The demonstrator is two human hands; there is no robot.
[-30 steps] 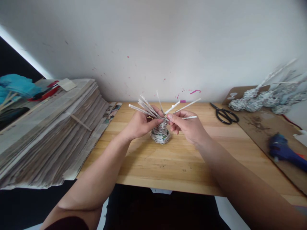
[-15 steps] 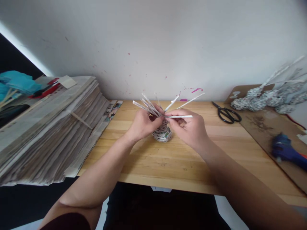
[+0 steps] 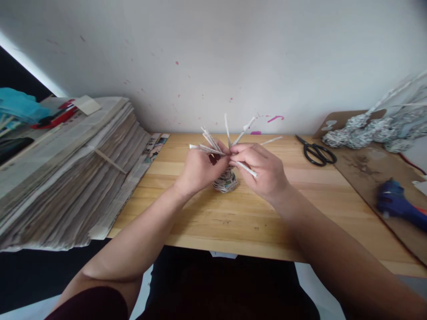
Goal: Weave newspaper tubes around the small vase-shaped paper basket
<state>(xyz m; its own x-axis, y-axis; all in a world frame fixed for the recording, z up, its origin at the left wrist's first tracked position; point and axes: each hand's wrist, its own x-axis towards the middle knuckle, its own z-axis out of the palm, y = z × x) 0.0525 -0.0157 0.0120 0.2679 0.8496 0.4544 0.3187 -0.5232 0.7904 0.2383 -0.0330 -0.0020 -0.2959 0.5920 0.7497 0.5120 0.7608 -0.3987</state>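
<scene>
A small woven paper vase [image 3: 225, 182] of rolled newspaper strips stands on the wooden table [image 3: 207, 222], its neck mostly covered by my fingers. Several pale paper sticks [image 3: 210, 138] fan out of its top. My left hand [image 3: 204, 168] is closed round the neck at the left, thumb in front. From the other side, my right hand [image 3: 262, 166] pinches at the rim. One paper stick [image 3: 247, 169] slants down to the right under its fingers. Just which strip lies between the right fingertips is hard to see.
On the left rises a tall stack of newspapers [image 3: 83, 178], with a red-handled tool [image 3: 58, 118] and blue cloth [image 3: 20, 106] on top. Black scissors [image 3: 316, 153] lie at the right. Beyond them are woven paper pieces [image 3: 353, 131] and a blue glue gun [image 3: 396, 204] on a brown board [image 3: 363, 173].
My right hand has turned over the rim, palm more downward. The stick by it has swung from level to slanting down toward me. My left hand keeps its hold; the view has shifted slightly.
</scene>
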